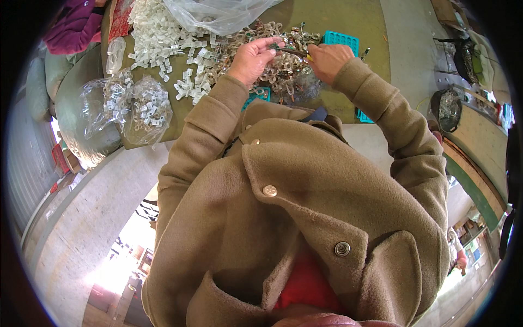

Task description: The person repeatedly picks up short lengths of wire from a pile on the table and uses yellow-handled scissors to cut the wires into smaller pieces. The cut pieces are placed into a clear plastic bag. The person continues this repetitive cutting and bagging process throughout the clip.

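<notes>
My left hand (252,60) pinches a small green part (274,46), perhaps a little circuit board, between thumb and fingers. In my right hand (330,61) is a slim hand tool (295,52) with a dark shaft and a yellow bit of handle. Its tip meets the green part or lies right beside it; its exact kind is unclear. Beneath both hands spreads a heap of coiled clear cables (269,75), some with small metal or green ends. White plastic housings (196,77) lie loose left of my left hand. A teal tray with round pockets (342,41) sits just beyond my right hand.
A larger pile of white housings (153,36) and a clear plastic bag (220,16) lie farther back. Filled clear bags (149,107) rest at the table's left corner. Another teal tray (261,95) is partly under my coat. A person's purple sleeve (75,26) shows upper left, beside stuffed sacks (88,94).
</notes>
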A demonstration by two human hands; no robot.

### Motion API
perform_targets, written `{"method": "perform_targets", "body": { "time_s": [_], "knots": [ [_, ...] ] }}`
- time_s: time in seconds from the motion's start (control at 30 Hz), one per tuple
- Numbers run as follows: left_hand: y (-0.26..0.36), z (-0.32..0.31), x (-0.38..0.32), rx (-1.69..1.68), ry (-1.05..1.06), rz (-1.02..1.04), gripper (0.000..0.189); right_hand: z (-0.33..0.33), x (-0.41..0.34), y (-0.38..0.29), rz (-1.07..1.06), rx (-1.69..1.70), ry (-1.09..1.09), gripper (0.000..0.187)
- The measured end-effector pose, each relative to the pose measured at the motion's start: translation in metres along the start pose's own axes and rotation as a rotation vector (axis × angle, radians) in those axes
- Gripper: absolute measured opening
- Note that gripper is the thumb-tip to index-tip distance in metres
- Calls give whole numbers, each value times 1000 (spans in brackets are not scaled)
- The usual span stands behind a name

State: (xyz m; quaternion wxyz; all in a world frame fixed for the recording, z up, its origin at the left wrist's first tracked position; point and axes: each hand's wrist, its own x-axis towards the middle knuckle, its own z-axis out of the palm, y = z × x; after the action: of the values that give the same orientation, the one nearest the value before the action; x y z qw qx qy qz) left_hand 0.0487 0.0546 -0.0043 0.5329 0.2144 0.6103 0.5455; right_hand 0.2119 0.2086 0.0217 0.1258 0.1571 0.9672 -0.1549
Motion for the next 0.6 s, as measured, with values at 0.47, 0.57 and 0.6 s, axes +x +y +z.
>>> {"method": "perform_targets", "body": {
  "time_s": [0.47,0.57,0.6],
  "knots": [
    [1,4,-5,-152,254,-84,14,1,-4,-7,53,96,-36,24],
    [-2,9,-4,-61,287,-37,13,1,-6,-11,75,53,-48,26],
    [-2,8,-3,-40,289,-31,14,1,-6,-11,84,30,-64,28]
  ]
}}
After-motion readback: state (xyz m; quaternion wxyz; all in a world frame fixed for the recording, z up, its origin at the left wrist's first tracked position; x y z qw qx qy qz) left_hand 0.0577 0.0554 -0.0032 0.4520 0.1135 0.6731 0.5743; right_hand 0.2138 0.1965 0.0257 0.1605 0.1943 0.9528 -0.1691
